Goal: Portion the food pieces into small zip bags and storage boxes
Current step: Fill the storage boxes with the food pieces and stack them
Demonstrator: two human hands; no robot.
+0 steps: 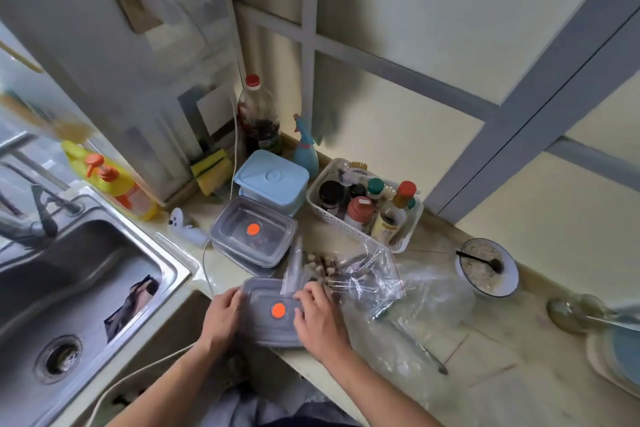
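A grey storage box point(270, 329) with a clear lid and an orange valve sits at the counter's front edge. My left hand point(221, 317) grips its left side. On the lid's right part my right hand point(320, 317) presses with curled fingers. Just behind the box lies a clear zip bag point(367, 274) with a red seal strip, holding brown and pale food pieces point(323, 265). Two more grey boxes point(254, 236) of the same kind are stacked further back, and a light blue lidded box point(272, 184) stands behind them.
A steel sink point(69, 291) lies to the left. A white basket point(367, 208) of bottles stands at the back. A bowl point(488, 269) with a black spoon sits to the right. Loose clear plastic point(415, 322) covers the counter beside the box. A white cable point(207, 263) runs past the boxes.
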